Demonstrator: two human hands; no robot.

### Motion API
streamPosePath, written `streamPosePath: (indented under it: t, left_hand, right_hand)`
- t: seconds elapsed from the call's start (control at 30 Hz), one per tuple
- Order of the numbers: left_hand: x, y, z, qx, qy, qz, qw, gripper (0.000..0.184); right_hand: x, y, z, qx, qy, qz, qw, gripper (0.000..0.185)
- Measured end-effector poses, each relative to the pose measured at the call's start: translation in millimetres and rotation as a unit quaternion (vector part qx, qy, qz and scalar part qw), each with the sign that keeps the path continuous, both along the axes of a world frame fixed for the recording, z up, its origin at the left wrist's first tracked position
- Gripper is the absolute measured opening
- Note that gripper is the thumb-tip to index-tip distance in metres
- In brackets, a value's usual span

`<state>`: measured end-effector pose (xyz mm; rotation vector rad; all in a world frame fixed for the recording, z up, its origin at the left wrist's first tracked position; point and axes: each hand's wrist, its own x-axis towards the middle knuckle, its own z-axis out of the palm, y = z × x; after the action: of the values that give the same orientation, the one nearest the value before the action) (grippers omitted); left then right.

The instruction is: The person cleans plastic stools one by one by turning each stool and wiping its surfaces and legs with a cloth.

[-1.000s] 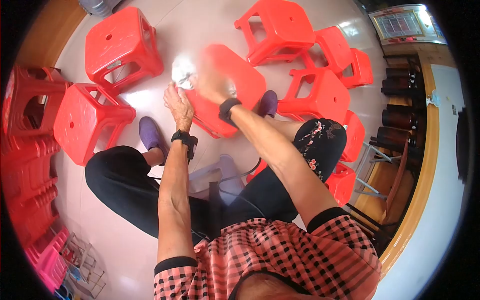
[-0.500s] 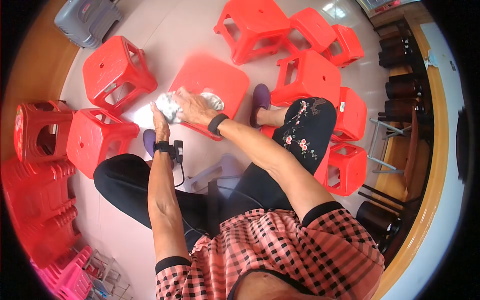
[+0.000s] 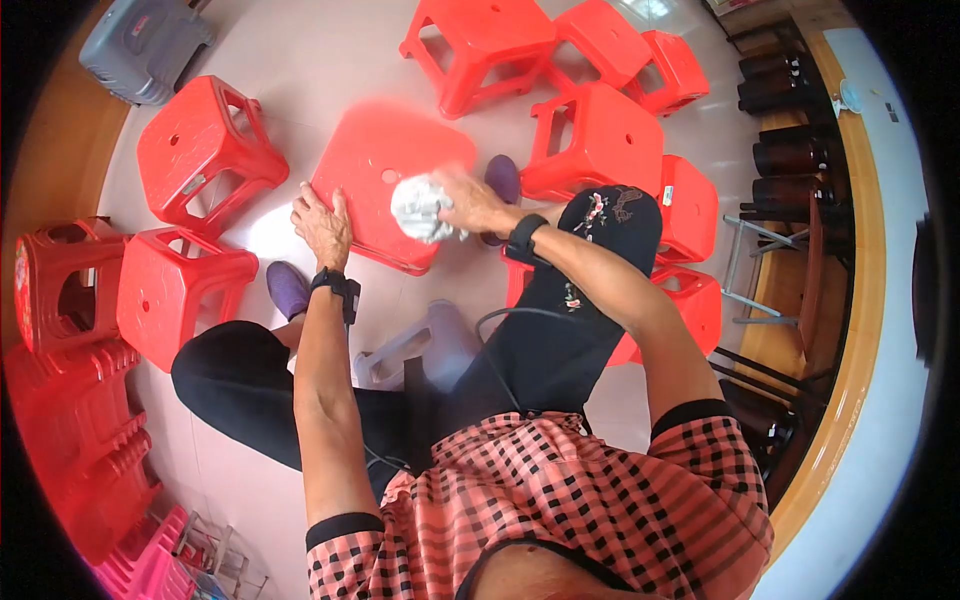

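A red plastic stool with a small hole in its seat stands between my knees. My left hand rests against the seat's near left edge, thumb and fingers apart. A crumpled white cloth lies bunched on the right part of the seat. My right hand is closed on this cloth from the right side, slightly blurred by motion. Part of its fingers is hidden behind the cloth.
Several more red stools surround me, such as one at the left and one at the right. A grey step stool stands far left. Stacked red stools line the left side. Dark chairs stand along the right counter.
My right hand has moved right across the seat with the cloth. My left hand has come away from the cloth to the stool's left edge. The view has shifted slightly.
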<state>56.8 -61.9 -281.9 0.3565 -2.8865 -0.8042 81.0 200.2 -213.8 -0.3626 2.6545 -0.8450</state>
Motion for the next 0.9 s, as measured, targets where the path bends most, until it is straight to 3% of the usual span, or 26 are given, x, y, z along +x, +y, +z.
streamPosePath:
  t: [0.07,0.17,0.27,0.37,0.4,0.47,0.53,0.57,0.6,0.67,0.73,0.77,0.8,0.83,0.87,0.9]
  left_hand:
    - [-1,0,-1,-0.008,0.003,-0.001,1.000,0.065]
    - [0,1,-7,-0.016,0.025,0.004,1.000,0.065]
    - [2,4,-2,-0.007,0.016,0.005,1.000,0.065]
    - [1,3,-2,0.008,0.016,0.011,1.000,0.065]
    - [0,3,-2,0.008,0.020,0.014,1.000,0.065]
    - [2,4,-4,0.010,0.026,0.021,0.999,0.066]
    - [1,4,-6,0.007,0.024,0.025,0.999,0.067]
    - [1,4,-6,0.005,0.023,0.024,0.999,0.067]
    - [0,4,-7,0.006,0.025,0.023,0.999,0.068]
    - [1,3,-9,0.005,0.027,0.023,0.999,0.069]
    - [2,3,-6,0.005,0.030,0.025,0.999,0.069]
    - [1,4,-5,0.005,0.032,0.025,0.999,0.070]
    - [1,4,-5,0.002,0.032,0.026,0.999,0.070]
    - [1,3,-6,0.000,0.031,0.026,0.999,0.069]
    - [1,3,-7,-0.003,0.030,0.026,0.999,0.069]
    - [1,3,-7,0.000,0.028,0.024,0.999,0.069]
  right_hand:
    - [-24,4,-22,-0.017,0.038,-0.060,0.997,0.054]
    - [-68,10,-52,0.063,0.112,-0.118,0.985,0.054]
    - [-90,13,-7,0.049,0.053,-0.228,0.971,0.058]
    - [-117,44,-47,-0.046,0.017,-0.340,0.939,0.054]
    - [-118,61,-76,-0.201,-0.057,-0.370,0.905,0.048]
    - [-105,73,-104,-0.266,-0.066,-0.453,0.848,0.044]
    - [-76,67,-95,-0.282,-0.030,-0.513,0.810,0.043]
    - [-67,62,-85,-0.141,-0.082,-0.576,0.801,0.043]
    - [-55,41,-69,-0.122,-0.067,-0.636,0.759,0.043]
    - [-34,26,-94,-0.121,-0.013,-0.685,0.718,0.041]
    - [-6,6,-107,-0.170,-0.036,-0.699,0.694,0.042]
    - [10,-28,-20,-0.103,-0.115,-0.682,0.715,0.043]
    - [20,-14,-104,-0.114,-0.135,-0.678,0.714,0.042]
    - [38,-24,-137,-0.077,-0.059,-0.688,0.719,0.039]
    - [58,-20,-180,-0.151,-0.197,-0.642,0.725,0.038]
    - [78,-38,-193,-0.113,-0.140,-0.633,0.753,0.037]
